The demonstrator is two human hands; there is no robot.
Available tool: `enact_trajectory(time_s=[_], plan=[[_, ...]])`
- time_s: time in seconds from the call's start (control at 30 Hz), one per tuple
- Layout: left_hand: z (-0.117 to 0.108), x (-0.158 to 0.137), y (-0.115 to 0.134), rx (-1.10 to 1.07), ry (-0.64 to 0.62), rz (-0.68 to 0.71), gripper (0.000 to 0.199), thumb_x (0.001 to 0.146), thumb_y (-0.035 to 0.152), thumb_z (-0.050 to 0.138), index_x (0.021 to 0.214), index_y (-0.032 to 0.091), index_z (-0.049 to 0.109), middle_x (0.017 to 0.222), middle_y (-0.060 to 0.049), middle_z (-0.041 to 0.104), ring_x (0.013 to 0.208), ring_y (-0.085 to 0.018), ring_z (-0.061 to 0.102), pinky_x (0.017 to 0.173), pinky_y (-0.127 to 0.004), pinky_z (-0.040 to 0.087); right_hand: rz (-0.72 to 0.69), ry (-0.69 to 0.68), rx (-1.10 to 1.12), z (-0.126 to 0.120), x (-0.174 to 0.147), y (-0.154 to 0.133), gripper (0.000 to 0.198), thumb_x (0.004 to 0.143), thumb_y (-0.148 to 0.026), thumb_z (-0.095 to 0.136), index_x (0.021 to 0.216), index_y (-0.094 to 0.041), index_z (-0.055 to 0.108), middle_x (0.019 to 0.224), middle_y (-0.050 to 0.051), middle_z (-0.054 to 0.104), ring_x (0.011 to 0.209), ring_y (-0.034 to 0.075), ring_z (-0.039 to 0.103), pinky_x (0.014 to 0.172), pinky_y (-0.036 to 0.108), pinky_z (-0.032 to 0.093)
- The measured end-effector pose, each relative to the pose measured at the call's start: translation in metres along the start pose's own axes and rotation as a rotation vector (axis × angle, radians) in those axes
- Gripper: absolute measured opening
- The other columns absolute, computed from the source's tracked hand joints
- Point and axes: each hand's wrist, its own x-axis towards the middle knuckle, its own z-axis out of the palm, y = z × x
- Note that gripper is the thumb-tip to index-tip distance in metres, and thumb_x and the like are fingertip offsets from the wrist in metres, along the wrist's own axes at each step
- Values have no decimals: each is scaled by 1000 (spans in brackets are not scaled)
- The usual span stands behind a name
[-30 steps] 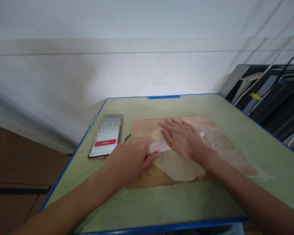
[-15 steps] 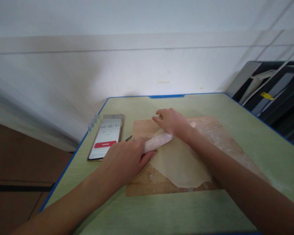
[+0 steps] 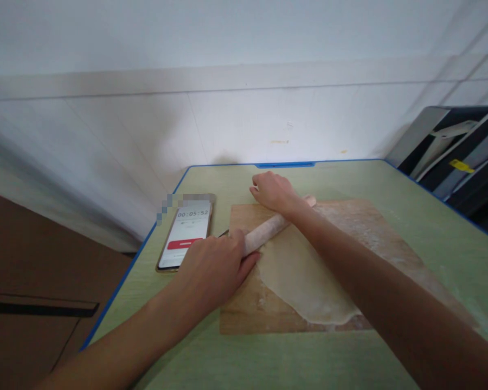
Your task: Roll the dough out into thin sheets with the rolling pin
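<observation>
A floury rolling pin lies slantwise across a thin sheet of dough on a wooden board. My left hand is wrapped round the pin's near left end, with the thumb along its lower side. Beyond the pin is my right hand, its fingers curled in and nothing visible in them. Its heel and wrist rest over the pin, and the pin's far end shows past the wrist. My right forearm hides part of the dough.
Left of the board a phone with a running timer lies on the green table, partly behind my left hand. Flour dusts the board's right side. A white wall stands behind. Dark flat items lean at the right.
My right hand has slid forward over the rolling pin, and its fingers are more curled. My left hand keeps its hold. The whole view has shifted slightly.
</observation>
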Motion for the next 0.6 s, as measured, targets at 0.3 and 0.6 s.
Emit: enact_trajectory(time_s=[0.3, 0.6], plan=[[1, -1, 3, -37, 35, 59, 33, 90, 43, 34, 86, 16, 52, 64, -7, 62, 61, -28, 64, 50, -32, 44, 7, -17, 12, 4, -27, 13, 32, 85, -32, 40, 104, -14, 59, 105, 12, 64, 97, 22, 58, 79, 31, 44], [2, -13, 16, -83, 35, 196, 33, 91, 45, 35, 87, 17, 51, 73, -7, 64, 63, -26, 63, 49, -31, 44, -4, 108, -6, -8, -129, 13, 41, 92, -27, 24, 115, -18, 56, 128, 9, 51, 120, 23, 41, 101, 46, 25]])
